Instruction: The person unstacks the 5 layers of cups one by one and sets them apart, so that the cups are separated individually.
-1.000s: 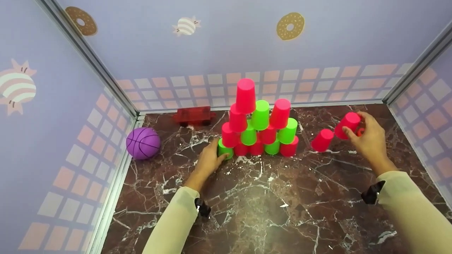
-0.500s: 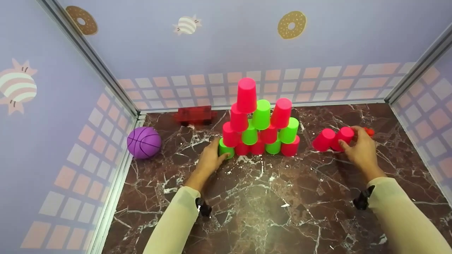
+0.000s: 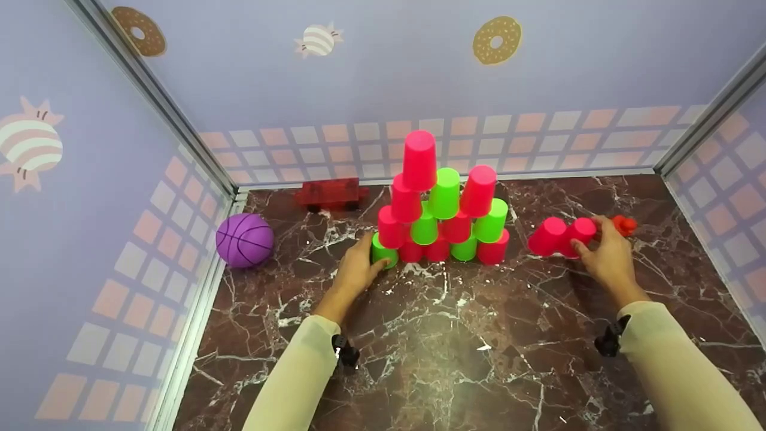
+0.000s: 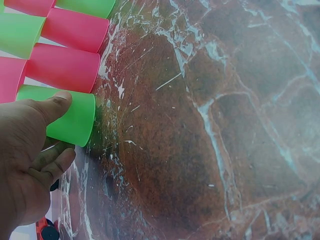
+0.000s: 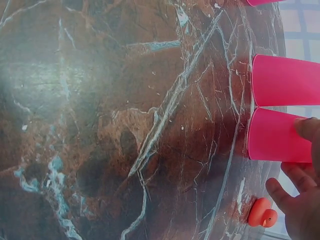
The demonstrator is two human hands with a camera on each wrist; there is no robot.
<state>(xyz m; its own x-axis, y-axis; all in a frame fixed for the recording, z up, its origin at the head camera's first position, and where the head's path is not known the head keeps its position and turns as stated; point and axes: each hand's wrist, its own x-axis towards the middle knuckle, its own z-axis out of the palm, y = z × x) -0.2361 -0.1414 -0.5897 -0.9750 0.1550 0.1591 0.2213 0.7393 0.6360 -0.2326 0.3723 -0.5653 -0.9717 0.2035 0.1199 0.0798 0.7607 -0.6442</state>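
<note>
Upside-down pink and green cups are stacked in a tiered pyramid, with a single pink cup (image 3: 419, 160) on top. At the lower left corner my left hand (image 3: 354, 266) holds a green cup (image 4: 75, 117), thumb on its near side. To the right of the pyramid my right hand (image 3: 609, 257) grips an upside-down pink cup (image 5: 277, 135) between thumb and fingers. That cup stands on the marbled surface, right beside another upside-down pink cup (image 5: 287, 80). In the right wrist view the two rims meet at the base.
A small orange toy duck (image 5: 261, 212) sits just right of my right hand. On the left lies a purple ball (image 3: 245, 240) with black lines, and a red toy vehicle (image 3: 331, 194) stands near the back wall. Patterned panels enclose the back and sides.
My right hand has brought the pink cup down and leftward, setting it on the surface against the other pink cup. The left hand stays at the green cup.
</note>
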